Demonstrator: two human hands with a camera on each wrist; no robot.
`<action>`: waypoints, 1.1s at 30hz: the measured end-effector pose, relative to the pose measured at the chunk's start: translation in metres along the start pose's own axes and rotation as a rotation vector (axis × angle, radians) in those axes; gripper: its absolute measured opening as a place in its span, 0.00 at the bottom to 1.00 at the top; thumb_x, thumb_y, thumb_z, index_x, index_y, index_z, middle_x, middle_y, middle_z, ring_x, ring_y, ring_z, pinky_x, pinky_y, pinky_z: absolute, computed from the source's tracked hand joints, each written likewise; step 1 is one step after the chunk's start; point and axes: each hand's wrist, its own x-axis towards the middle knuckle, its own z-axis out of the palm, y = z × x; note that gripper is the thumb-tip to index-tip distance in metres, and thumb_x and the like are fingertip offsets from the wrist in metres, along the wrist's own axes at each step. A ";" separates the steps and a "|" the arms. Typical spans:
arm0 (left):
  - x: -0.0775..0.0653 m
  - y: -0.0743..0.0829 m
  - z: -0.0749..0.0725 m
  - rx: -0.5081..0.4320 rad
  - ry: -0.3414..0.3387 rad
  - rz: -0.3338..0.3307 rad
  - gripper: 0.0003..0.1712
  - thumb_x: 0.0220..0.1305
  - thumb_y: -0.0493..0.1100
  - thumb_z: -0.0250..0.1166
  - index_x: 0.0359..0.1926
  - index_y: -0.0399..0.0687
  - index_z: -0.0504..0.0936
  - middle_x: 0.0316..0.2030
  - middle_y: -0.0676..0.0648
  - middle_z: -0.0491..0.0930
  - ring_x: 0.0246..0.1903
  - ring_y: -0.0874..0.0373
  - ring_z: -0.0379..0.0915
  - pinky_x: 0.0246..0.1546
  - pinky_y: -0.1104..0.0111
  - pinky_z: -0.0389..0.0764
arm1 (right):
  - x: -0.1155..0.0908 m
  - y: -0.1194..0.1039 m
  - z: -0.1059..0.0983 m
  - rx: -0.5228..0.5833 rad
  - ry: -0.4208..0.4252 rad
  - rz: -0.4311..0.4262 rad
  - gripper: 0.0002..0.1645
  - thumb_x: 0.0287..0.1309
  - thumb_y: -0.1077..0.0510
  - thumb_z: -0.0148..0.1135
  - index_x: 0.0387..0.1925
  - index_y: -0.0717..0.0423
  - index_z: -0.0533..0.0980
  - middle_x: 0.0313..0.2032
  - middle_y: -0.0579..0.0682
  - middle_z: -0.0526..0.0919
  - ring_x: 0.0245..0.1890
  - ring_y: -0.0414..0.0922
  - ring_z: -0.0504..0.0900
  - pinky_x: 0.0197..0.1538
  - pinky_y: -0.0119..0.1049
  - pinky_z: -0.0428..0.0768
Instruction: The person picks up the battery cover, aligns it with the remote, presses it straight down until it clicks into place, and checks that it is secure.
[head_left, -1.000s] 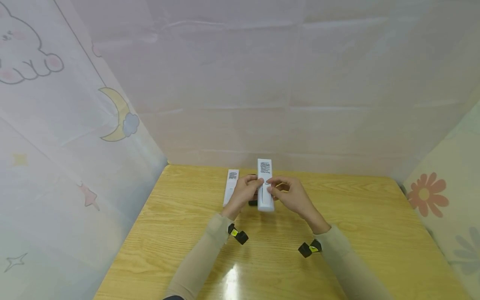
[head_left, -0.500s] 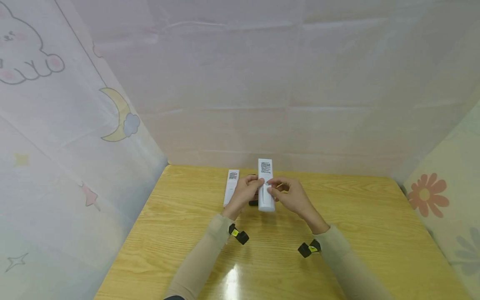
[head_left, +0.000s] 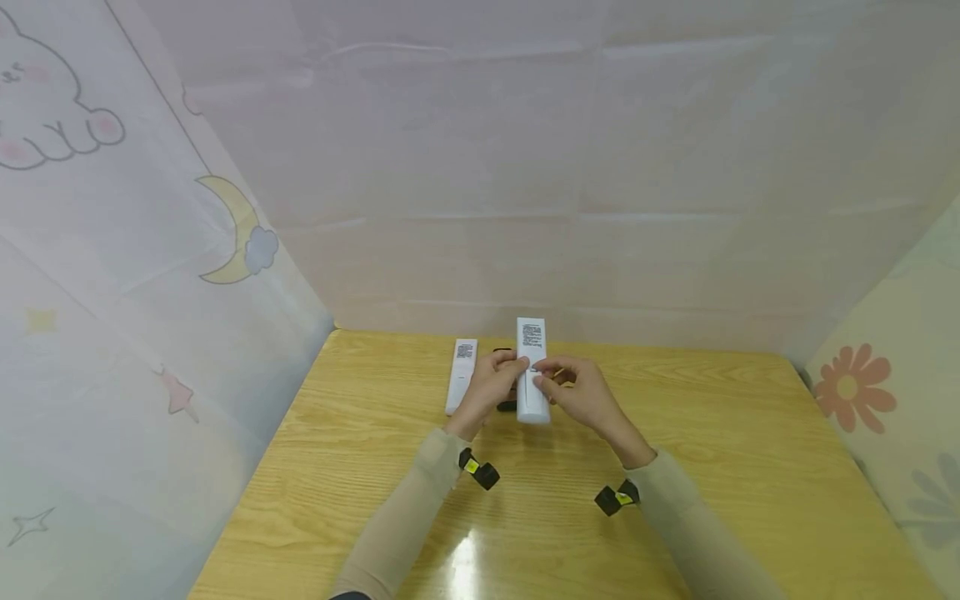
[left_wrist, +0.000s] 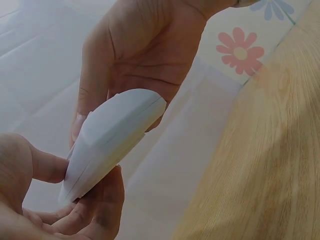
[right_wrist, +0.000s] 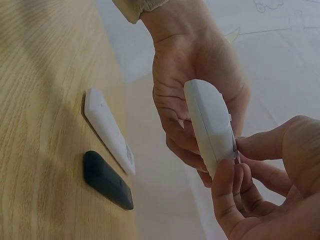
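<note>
A white remote control is held up over the table, its back with a printed label facing me. My left hand grips its left side, thumb on the back and fingers behind it. My right hand pinches the battery cover on the lower half, near a small dark gap at the cover's top edge. In the right wrist view the thin edge of the cover stands slightly off the remote's back, between thumb and fingers. The inside of the battery compartment is mostly hidden.
A second white remote lies back up on the wooden table, left of my left hand. Beside it lies a black remote, mostly covered by my left hand in the head view. A light printed curtain stands behind the table.
Both hands and the remote stay almost in place. The cover has shifted slightly under my right fingers, and the visible gap along its left edge has become narrower.
</note>
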 end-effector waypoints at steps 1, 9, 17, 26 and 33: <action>0.000 0.000 0.000 0.001 0.002 -0.002 0.32 0.79 0.51 0.63 0.72 0.33 0.74 0.58 0.37 0.87 0.49 0.49 0.88 0.53 0.51 0.90 | 0.000 0.000 0.000 -0.002 0.001 0.002 0.13 0.69 0.66 0.69 0.52 0.66 0.86 0.38 0.60 0.83 0.34 0.50 0.84 0.32 0.34 0.88; -0.002 0.001 0.002 -0.014 0.006 -0.009 0.34 0.79 0.51 0.63 0.74 0.32 0.71 0.59 0.35 0.85 0.51 0.47 0.88 0.55 0.49 0.89 | -0.001 0.002 0.003 0.003 0.029 0.000 0.13 0.67 0.64 0.72 0.51 0.65 0.86 0.37 0.59 0.82 0.34 0.51 0.83 0.30 0.31 0.85; -0.001 -0.001 0.002 -0.022 0.018 -0.010 0.33 0.79 0.51 0.63 0.73 0.32 0.72 0.58 0.36 0.86 0.52 0.46 0.88 0.56 0.48 0.88 | 0.001 0.011 0.008 0.043 0.090 0.040 0.25 0.66 0.61 0.74 0.60 0.67 0.78 0.44 0.63 0.80 0.38 0.52 0.84 0.33 0.32 0.87; -0.001 0.000 0.002 -0.039 0.027 -0.009 0.32 0.79 0.51 0.63 0.73 0.34 0.72 0.59 0.37 0.86 0.53 0.47 0.87 0.55 0.51 0.89 | 0.001 0.012 0.012 0.125 0.095 0.095 0.30 0.69 0.60 0.71 0.66 0.69 0.73 0.48 0.65 0.77 0.38 0.51 0.84 0.38 0.40 0.90; -0.004 -0.001 0.002 -0.040 0.051 -0.012 0.30 0.79 0.52 0.63 0.71 0.38 0.75 0.59 0.39 0.86 0.52 0.48 0.87 0.51 0.56 0.91 | -0.002 0.010 0.018 0.224 0.061 0.193 0.33 0.74 0.55 0.68 0.71 0.65 0.69 0.53 0.65 0.78 0.38 0.46 0.87 0.38 0.35 0.89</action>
